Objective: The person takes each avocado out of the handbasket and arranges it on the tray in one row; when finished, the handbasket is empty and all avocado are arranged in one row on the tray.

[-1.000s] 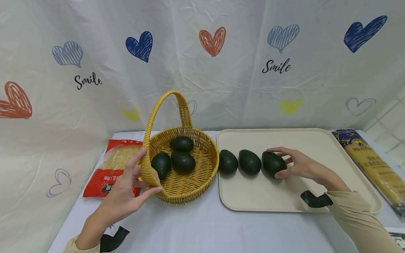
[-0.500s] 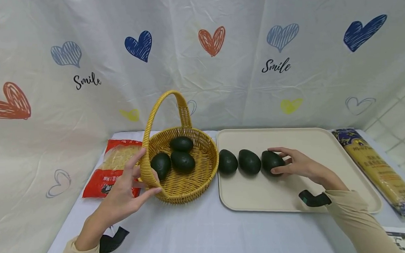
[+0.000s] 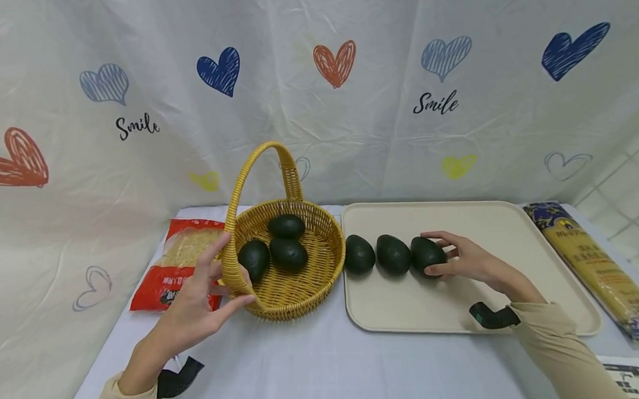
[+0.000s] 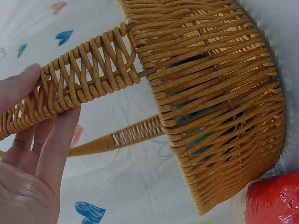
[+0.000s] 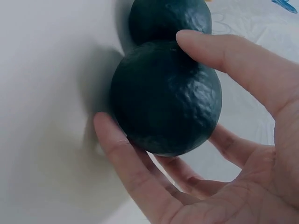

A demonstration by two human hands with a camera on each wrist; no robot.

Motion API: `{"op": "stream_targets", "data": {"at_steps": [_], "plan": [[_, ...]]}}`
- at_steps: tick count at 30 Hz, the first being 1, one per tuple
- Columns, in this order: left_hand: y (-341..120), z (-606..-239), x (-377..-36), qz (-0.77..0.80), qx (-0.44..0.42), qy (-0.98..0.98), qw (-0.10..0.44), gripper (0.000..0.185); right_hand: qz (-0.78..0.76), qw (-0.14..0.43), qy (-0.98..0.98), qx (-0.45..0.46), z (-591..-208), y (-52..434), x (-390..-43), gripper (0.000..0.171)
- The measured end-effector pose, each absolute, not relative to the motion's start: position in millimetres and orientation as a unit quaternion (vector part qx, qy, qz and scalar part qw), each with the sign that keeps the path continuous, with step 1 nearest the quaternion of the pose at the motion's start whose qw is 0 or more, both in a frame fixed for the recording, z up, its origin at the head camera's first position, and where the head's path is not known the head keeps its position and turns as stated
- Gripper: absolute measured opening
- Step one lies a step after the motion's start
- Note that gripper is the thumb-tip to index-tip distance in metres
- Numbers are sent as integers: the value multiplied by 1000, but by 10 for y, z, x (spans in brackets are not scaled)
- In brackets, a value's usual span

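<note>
Right hand (image 3: 469, 261) grip cupping avocado (image 3: 426, 255) on tray (image 3: 511, 229), left hand (image 3: 194, 304) fingers clasping basket (image 3: 294, 293) handle

I count six avocados in all: three in the basket (image 3: 294, 293), namely one at the back (image 3: 286, 226), one in the middle (image 3: 288, 253) and one on the left (image 3: 254, 260); and three in a row on the tray (image 3: 454, 312), left (image 3: 360, 254), middle (image 3: 394, 254) and right (image 3: 426, 254). I see one basket and one tray. On the worktop (image 3: 312, 366) I also count one red packet (image 3: 180, 265) and one long yellow packet (image 3: 597, 268). Two hands show, the left (image 3: 197, 304) and the right (image 3: 469, 259).
</note>
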State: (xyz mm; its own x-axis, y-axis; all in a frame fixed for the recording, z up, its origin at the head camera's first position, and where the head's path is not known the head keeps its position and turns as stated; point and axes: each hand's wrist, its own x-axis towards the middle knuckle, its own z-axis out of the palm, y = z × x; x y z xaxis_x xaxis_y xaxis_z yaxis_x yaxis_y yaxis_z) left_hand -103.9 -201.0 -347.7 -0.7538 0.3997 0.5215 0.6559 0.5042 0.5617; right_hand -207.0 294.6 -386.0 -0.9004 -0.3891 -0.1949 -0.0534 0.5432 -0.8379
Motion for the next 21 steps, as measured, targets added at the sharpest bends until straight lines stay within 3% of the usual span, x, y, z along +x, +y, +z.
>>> {"op": "stream_targets", "data": {"at_steps": [13, 21], "plan": [[-2008, -3469, -1057, -384, -308, -854, 165, 122, -395, 151, 891, -165, -3798, 2984, -2023, 92], [-2017, -3483, -1054, -383, -312, -854, 166, 122, -348, 86, 908, -217, -3539, 2892, -2057, 87]]}}
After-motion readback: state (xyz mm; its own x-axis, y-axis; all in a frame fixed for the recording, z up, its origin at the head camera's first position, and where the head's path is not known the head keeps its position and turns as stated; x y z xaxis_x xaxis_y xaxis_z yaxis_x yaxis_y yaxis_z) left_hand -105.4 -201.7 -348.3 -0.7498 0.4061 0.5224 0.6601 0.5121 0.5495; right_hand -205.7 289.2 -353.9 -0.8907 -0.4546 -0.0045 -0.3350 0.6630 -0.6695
